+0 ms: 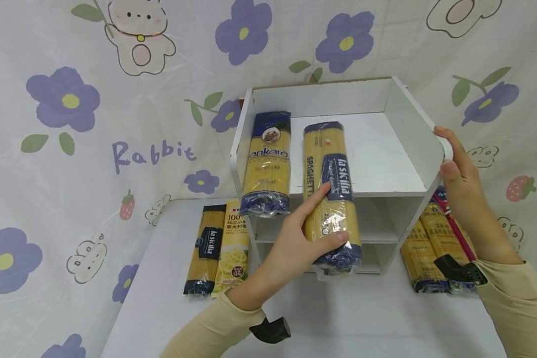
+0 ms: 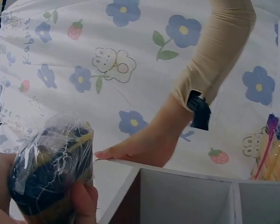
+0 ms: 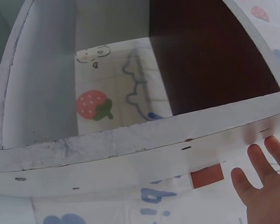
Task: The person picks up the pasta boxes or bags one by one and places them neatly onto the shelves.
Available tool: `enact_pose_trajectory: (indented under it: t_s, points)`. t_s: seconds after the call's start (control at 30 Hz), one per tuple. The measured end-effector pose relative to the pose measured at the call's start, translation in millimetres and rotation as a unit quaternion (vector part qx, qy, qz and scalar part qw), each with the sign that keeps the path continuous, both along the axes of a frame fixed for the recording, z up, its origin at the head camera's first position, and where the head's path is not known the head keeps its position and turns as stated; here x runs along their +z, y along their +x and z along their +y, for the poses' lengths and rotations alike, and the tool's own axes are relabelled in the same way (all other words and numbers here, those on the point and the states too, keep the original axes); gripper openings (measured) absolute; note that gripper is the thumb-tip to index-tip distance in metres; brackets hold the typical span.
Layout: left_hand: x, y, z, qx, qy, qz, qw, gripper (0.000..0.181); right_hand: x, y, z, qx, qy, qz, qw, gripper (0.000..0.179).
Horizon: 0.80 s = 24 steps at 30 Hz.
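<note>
Flower-and-rabbit-print backdrop [image 1: 130, 119]. La Sicilia spaghetti pack [image 1: 325, 164] mid-frame, overhanging white shelf unit [image 1: 380, 154]. Probably light, stiff, slick-wrapped, strands brittle: best held round its middle. Left grip [image 1: 295, 236] clasps its lower half, spread to pack width; right grip [image 1: 465, 184] holds the shelf's side edge, frame right.

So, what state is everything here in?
Shelf: standing, open-fronted.
Spaghetti pack: wrapped, held in hand.
Left hand: gripping that pack.
Right hand: touching the shelf's right wall.
Ankara pack: wrapped, lying on the top level, lower end jutting out.
Left-side la sicilia pack: wrapped, lying on the table.
Yellow pack: lying beside it.
Right-side packs: lying down, partly hidden.
</note>
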<state>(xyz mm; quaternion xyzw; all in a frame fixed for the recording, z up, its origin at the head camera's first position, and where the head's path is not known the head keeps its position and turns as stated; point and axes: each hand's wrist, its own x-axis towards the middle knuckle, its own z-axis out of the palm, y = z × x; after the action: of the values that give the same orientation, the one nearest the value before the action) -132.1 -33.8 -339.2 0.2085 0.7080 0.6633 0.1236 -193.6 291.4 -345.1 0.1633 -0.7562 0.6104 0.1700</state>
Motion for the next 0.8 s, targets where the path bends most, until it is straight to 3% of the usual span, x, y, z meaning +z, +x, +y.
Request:
enact_pose_trajectory:
  t_s: [0.2, 0.4, 0.8]
  points:
    - [9.8, -1.0, -1.9, -0.010, 0.008, -0.057, 0.9983, 0.071, -0.6, -0.6, 1, 0.013, -0.015, 0.000, 0.9998, 0.060]
    - [10.2, -0.2, -2.8, -0.022, 0.023, -0.079, 0.9963, 0.070, -0.3, -0.1, 1, 0.006, -0.009, -0.006, 0.9999, 0.060]
    - [4.8, 9.7, -13.1, -0.083, 0.051, -0.048, 0.9941, 0.080, -1.0, -0.3, 0, -0.001, -0.002, -0.002, 1.0000, 0.061]
